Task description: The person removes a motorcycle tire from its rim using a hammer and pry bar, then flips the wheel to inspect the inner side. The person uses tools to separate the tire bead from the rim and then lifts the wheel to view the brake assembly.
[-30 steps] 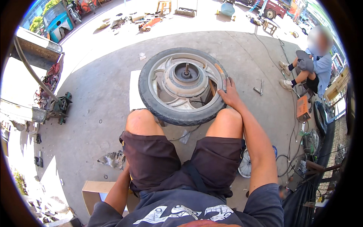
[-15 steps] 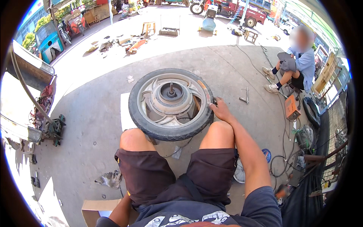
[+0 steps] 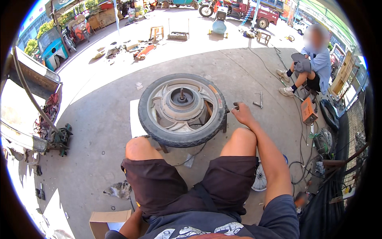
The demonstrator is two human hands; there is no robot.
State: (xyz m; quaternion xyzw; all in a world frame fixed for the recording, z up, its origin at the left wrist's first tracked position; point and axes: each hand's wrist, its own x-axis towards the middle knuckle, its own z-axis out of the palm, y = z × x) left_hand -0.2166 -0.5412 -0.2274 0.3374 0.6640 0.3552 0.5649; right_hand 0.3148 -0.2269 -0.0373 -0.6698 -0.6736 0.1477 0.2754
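In front of my knees a wheel with a black tyre [image 3: 175, 140] and a grey cast hub [image 3: 180, 104] lies flat on a low stand, its axle [image 3: 182, 92] pointing up. My right hand [image 3: 244, 114] hovers just right of the tyre, above my right knee. Its dark-tipped fingers are slightly bent and apart, and I see nothing in them. My left forearm [image 3: 133, 223] runs down beside my left thigh, which hides the left hand. Next to that forearm stands an opened cardboard box [image 3: 99, 217].
A T-shaped metal wrench [image 3: 259, 100] lies on the floor to the right. Farther right a person [image 3: 320, 65] sits low near an orange machine [image 3: 308, 110] with cables. A spoked wheel [image 3: 259, 178] rests beside my right thigh. A metal-framed machine [image 3: 59, 137] stands at left.
My right hand has come off the tyre's right edge and moved a little to the right. My right knee has shifted outward. The wheel lies as before.
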